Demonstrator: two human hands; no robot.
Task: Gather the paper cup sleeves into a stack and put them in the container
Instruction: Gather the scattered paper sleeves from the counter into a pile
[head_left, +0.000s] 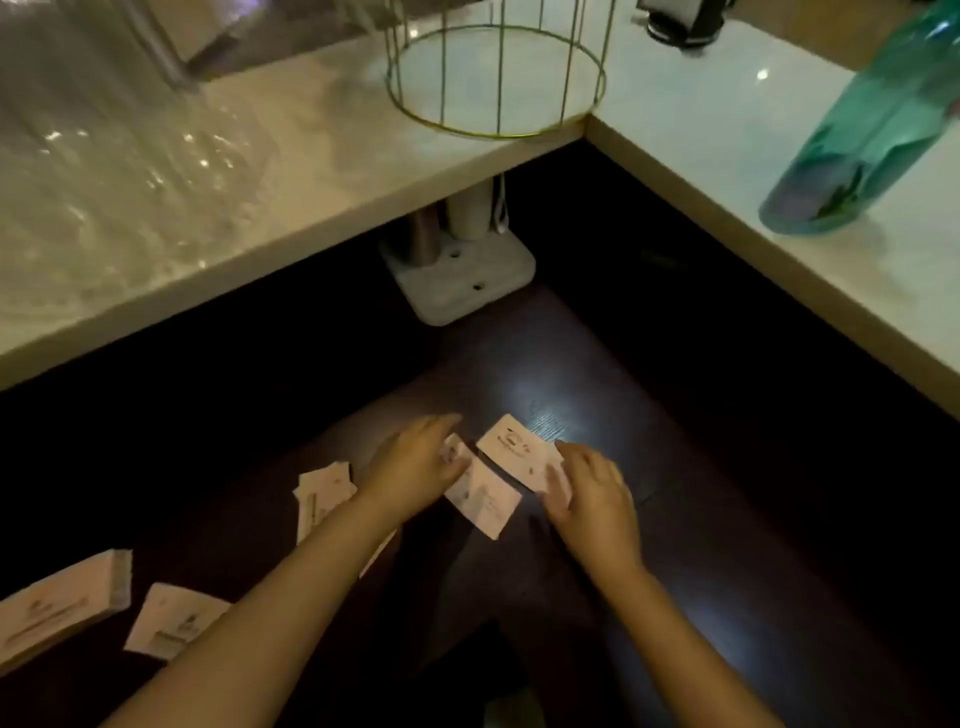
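Note:
Flat pale paper cup sleeves lie scattered on a dark wooden surface. My left hand (415, 460) rests on one sleeve (480, 499) near the middle, fingers pressed on its upper end. My right hand (592, 491) touches the edge of another sleeve (514, 449) just beyond it. More sleeves (322, 493) lie left of my left forearm, one (171, 618) sits further left, and a thick stack (57, 608) is at the far left edge. A gold wire basket (496, 83) stands on the pale counter above.
An L-shaped pale counter (260, 208) wraps the back and right. A teal bottle (862, 135) stands on its right arm, a dark object (685, 23) at the back. A white post base (462, 275) is bolted under the counter corner. Clear plastic wrap (104, 130) covers the left.

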